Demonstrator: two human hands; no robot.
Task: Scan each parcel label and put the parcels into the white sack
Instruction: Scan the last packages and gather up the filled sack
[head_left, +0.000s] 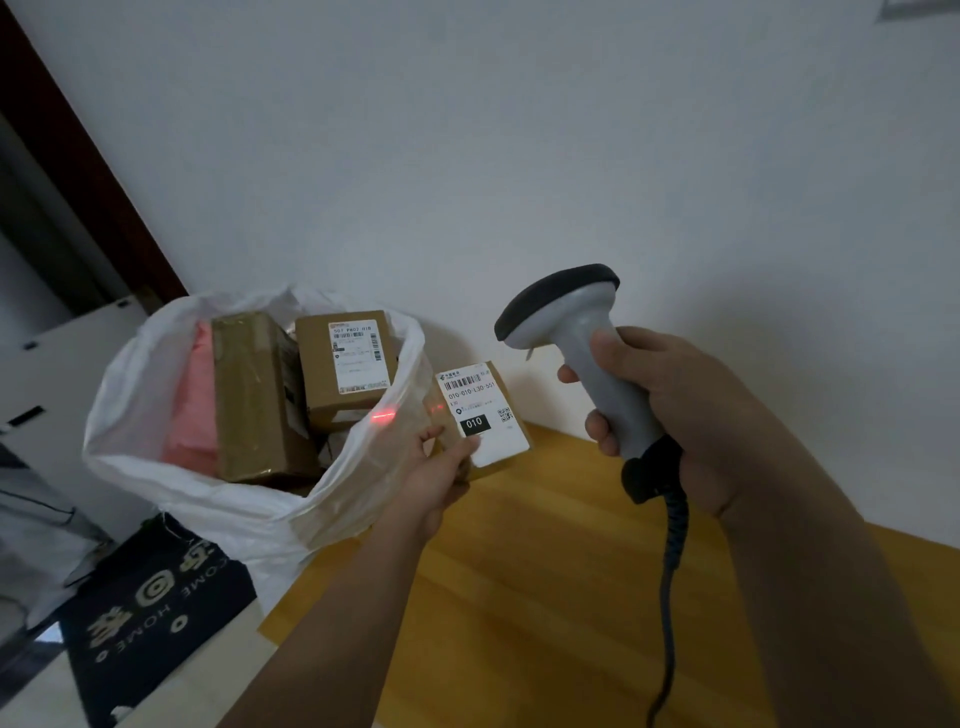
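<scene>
Open white woven plastic sack (156, 447) stands on the floor against the pale wall, between a dark printed doormat (156, 597) and the yellow wooden tabletop (545, 571). Inside it: two brown cardboard boxes, a pink soft package. Red scan line (383, 415) falls on the sack's rim, just left of the label. Left hand (436, 467) pinches a small brown cardboard parcel (480, 415), white label up, beside the sack's mouth. Right hand (670, 410), fingers wrapped round the handle, grips a grey corded barcode scanner (576, 343), head aimed down-left.
</scene>
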